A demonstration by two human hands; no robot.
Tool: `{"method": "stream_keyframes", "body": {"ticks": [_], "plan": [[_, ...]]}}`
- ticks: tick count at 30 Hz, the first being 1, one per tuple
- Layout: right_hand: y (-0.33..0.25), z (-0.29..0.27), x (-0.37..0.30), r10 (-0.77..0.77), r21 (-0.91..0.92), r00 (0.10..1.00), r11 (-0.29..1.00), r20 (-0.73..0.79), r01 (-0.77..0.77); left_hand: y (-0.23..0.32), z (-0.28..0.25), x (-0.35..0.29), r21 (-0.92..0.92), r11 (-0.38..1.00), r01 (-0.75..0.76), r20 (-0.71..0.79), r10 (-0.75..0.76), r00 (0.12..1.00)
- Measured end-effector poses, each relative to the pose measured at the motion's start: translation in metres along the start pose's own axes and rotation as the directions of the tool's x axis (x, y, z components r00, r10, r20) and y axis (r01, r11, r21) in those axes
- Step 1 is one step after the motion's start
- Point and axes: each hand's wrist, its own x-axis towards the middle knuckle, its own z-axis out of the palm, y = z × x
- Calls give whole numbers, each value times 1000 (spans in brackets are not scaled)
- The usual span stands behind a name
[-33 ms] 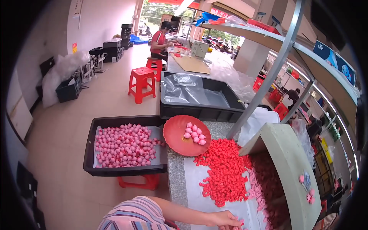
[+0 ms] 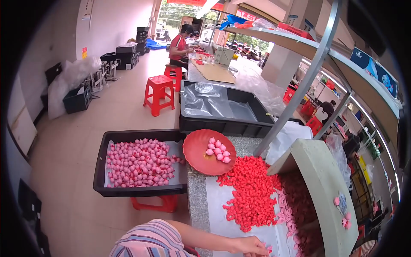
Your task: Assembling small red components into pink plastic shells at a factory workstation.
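Observation:
My left hand [image 2: 250,245] is at the lower edge, reaching in from a striped sleeve over a white sheet [image 2: 218,214] on the counter. Its fingers are pinched together at a small pink piece [image 2: 269,249], partly cut off by the picture's edge. Just beyond the hand lies a heap of small red curled pieces [image 2: 252,192]. A strip of pink pieces [image 2: 284,207] runs along its right side. Behind the heap, a red scalloped dish [image 2: 199,147] holds several pink bulb-shaped pieces [image 2: 218,150]. My right hand does not show.
Left of the counter, a black tray [image 2: 99,171] full of pink-and-red balls rests on a red stool [image 2: 158,203]. A larger black tray [image 2: 222,124] with plastic film stands behind the dish. A pale green curved hood [image 2: 319,188] and a metal post [image 2: 299,85] bound the right. A person [image 2: 179,47] sits farther back.

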Motion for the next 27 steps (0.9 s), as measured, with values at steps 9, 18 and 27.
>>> {"method": "stream_keyframes", "body": {"ticks": [9, 18, 27], "plan": [[-19, 8, 11, 60, 186, 992, 982, -115, -38, -7, -6, 14, 216, 895, -390, 59, 386, 920], [-3, 6, 13, 383, 619, 916, 692, 121, -371, 12, -8, 7, 97, 994, -56, -68, 63, 996], [-19, 0, -6, 256, 256, 955, 943, -148, -213, -5, 12, 4, 278, 919, -280, -22, 298, 954]]}}
